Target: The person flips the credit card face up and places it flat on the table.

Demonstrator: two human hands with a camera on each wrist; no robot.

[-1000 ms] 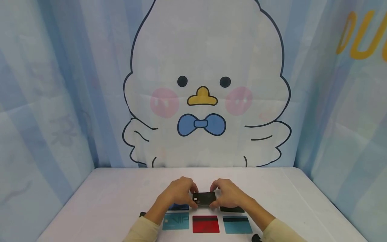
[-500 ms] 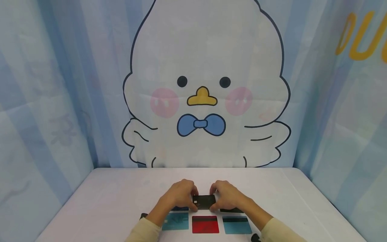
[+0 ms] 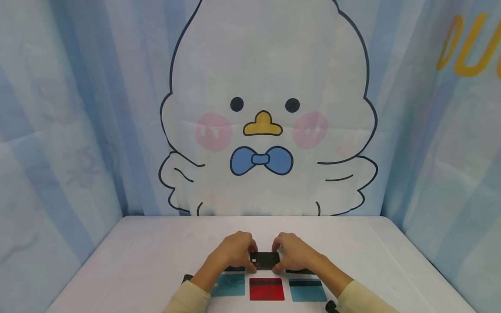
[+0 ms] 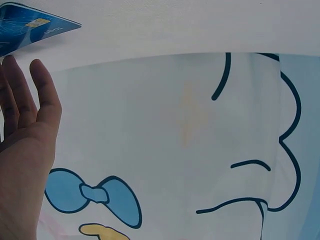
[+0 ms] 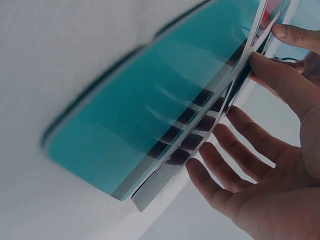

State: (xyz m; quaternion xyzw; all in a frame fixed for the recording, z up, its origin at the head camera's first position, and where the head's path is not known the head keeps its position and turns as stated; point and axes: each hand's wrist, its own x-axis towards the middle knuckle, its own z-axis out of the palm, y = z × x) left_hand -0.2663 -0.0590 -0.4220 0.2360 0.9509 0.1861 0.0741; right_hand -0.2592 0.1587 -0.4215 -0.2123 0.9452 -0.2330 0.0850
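A black bank card (image 3: 264, 261) with a small chip lies in the middle of the back row in the head view. My left hand (image 3: 235, 252) holds its left side, thumb at the near corner and forefinger at the far one. On the opposite side my right hand (image 3: 295, 253) grips it the same way. A red card (image 3: 267, 290) with a dark stripe lies just in front. Under my left hand shows part of a dark blue card (image 4: 30, 27), chip upward. Beneath my right hand a dark card (image 3: 300, 271) is mostly hidden.
Two teal cards flank the red one: a VIP card (image 3: 228, 285) on the left, partly behind my wrist, and a striped teal card (image 3: 308, 290) on the right. All lie on a white table (image 3: 133, 261), with a printed curtain (image 3: 262, 191) behind its far edge.
Both hands and the black card have shifted slightly toward me, closer to the red card, over the first half second. Since then they have stayed nearly still.
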